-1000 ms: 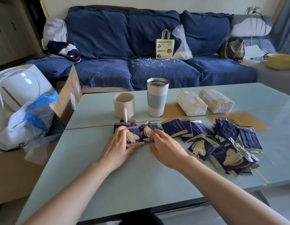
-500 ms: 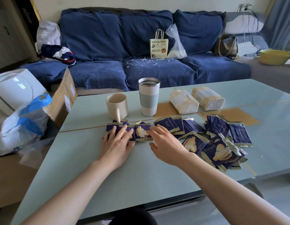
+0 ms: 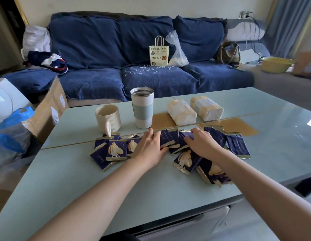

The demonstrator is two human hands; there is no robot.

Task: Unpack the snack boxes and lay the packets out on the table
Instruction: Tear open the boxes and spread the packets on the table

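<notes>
- On the pale green table (image 3: 116,188), a wide bare strip is lying between the packets and the near edge, and both forearms are crossing it
- More bare top is showing to the right of the packets, up to the right edge, and at the left near the cardboard box (image 3: 52,108)
- Behind the packets, one cream mug (image 3: 107,118), one steel tumbler (image 3: 142,107) and two pale wrapped packs (image 3: 194,110) are standing close, so little room is staying free on that side
- The left hand (image 3: 148,148) is lying flat with straight fingers, pressing on the dark blue packets (image 3: 168,139) in the middle of the row
- The right hand (image 3: 202,143) is resting just beside it, fingers bent down onto a blue packet; whether it is pinching this packet I cannot tell
- Left of the left hand, a small group of packets (image 3: 110,151) is lying near the mug, about five, partly overlapping
- Right of the right hand, several packets (image 3: 237,145) are lying flat, and a loose pile (image 3: 203,167) is lying under the right wrist, near the front
- The exact number of packets I cannot count, because they are overlapping and the hands are covering some
</notes>
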